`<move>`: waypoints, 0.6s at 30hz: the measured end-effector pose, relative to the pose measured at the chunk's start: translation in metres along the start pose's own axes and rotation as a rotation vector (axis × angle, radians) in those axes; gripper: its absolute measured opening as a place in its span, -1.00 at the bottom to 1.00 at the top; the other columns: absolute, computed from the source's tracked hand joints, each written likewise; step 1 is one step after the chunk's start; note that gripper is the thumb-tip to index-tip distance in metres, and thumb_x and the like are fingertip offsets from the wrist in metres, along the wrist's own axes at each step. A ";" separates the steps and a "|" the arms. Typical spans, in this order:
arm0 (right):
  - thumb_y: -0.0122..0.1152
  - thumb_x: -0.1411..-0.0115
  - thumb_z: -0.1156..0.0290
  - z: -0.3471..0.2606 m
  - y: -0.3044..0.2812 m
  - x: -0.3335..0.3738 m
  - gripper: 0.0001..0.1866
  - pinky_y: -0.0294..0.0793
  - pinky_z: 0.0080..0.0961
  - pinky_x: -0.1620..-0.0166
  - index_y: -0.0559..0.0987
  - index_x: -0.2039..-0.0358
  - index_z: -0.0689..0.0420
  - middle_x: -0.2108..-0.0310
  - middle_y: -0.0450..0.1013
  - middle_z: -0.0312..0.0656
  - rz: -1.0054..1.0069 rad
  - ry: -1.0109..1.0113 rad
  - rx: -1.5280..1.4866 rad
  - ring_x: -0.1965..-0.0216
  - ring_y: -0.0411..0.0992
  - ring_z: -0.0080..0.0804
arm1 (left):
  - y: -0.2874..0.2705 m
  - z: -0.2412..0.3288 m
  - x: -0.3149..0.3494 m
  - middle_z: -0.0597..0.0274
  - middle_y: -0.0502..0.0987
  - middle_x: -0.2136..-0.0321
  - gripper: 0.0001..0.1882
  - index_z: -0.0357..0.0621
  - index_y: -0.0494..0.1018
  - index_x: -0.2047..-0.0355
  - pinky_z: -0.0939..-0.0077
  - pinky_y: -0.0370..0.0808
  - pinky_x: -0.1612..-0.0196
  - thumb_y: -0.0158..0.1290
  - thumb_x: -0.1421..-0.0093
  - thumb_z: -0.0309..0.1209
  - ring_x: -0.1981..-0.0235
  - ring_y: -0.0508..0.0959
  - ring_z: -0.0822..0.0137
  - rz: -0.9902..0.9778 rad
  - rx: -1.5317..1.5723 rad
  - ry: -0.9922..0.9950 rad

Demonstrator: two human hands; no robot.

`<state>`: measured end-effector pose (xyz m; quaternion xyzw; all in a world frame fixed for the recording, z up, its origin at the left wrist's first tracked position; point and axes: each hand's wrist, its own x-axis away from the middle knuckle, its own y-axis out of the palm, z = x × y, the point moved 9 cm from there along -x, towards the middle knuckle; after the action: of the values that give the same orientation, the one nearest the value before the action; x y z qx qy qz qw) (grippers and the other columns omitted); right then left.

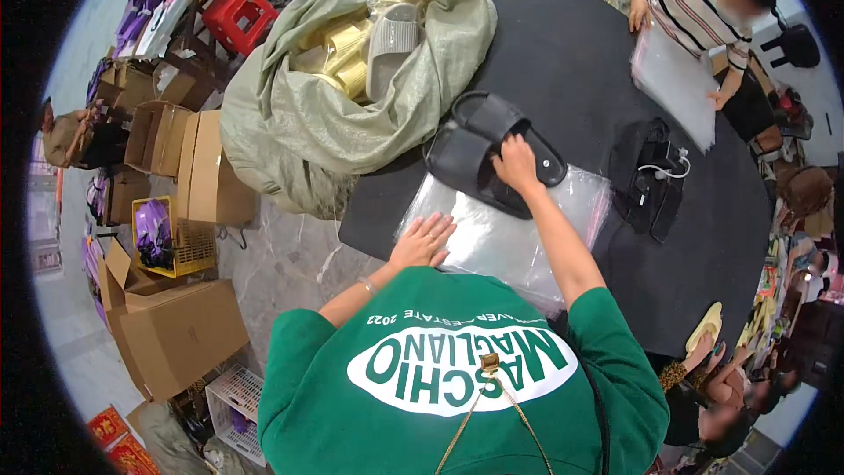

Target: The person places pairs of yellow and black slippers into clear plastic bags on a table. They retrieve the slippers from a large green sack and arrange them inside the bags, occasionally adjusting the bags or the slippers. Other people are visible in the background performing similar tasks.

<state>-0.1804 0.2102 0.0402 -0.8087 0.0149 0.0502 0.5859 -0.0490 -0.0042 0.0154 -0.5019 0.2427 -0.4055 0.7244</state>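
A pair of black slide sandals [457,158] lies partly overlapping on the black table, over the far edge of a stack of clear plastic bags [497,242]. My right hand [517,164] reaches in among the slides, its fingers curled on them at the straps; the fingertips are partly hidden. Flat on the near left corner of the bags rests my left hand [425,240], fingers stretched out and holding nothing. Just beyond the slides, a large pale green woven sack [378,136] gapes, with yellow-wrapped items [343,57] and a grey slide [392,51] inside.
At the far right of the table [545,44], a co-worker [694,0] holds a stack of clear bags [675,84]. Black items with a white cable [655,176] lie right of my bags. Cardboard boxes [180,334], a yellow crate [195,246] and a red stool [237,18] stand on the left.
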 end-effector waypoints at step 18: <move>0.13 -0.08 0.21 0.126 -0.120 -0.031 -0.58 0.30 -0.10 -0.02 0.46 0.25 0.37 0.09 0.35 0.08 0.203 0.428 0.021 0.03 0.28 0.08 | 0.001 0.002 0.002 0.27 0.10 -0.26 -0.38 0.03 0.13 -0.24 0.19 -0.04 -0.28 -0.05 -0.18 -0.14 -0.30 0.04 0.24 0.119 -0.088 0.073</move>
<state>-0.2090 0.3661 0.1183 -0.7892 0.2206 -0.0636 0.5696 -0.0458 -0.0049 0.0154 -0.5030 0.3158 -0.3687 0.7151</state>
